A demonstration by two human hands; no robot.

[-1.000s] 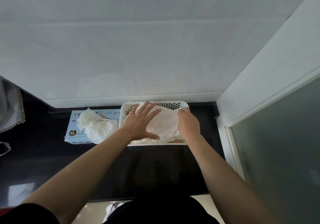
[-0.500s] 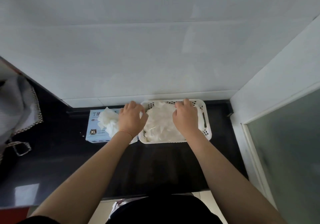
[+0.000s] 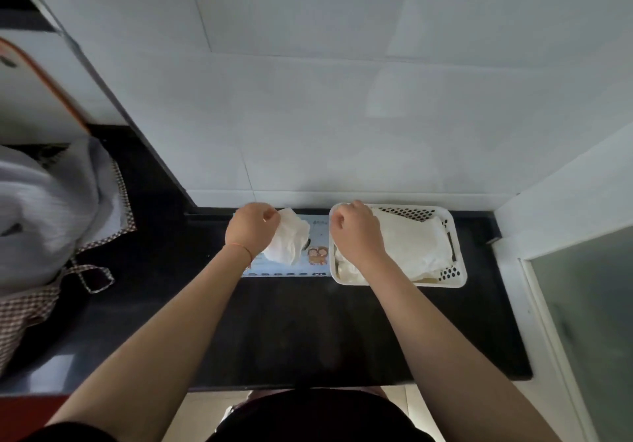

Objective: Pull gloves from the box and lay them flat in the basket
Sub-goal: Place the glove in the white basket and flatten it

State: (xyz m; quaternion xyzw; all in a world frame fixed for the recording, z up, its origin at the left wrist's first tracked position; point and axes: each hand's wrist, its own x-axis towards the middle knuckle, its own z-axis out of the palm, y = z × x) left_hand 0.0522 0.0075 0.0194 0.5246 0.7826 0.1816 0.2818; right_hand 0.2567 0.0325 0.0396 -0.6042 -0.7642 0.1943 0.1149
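Two hands busy: my left hand (image 3: 251,231) pinches a glove (image 3: 287,240) bunched atop the box (image 3: 317,253), right hand (image 3: 356,232) has fingers curled over the basket (image 3: 457,236), grip unclear, gloves (image 3: 414,246) piled inside.

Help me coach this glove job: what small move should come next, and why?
Probably draw the left hand up and rightward, pulling the bunched white glove out of the box. Its fingers already pinch the glove, and the basket lies just right, where the right hand waits.
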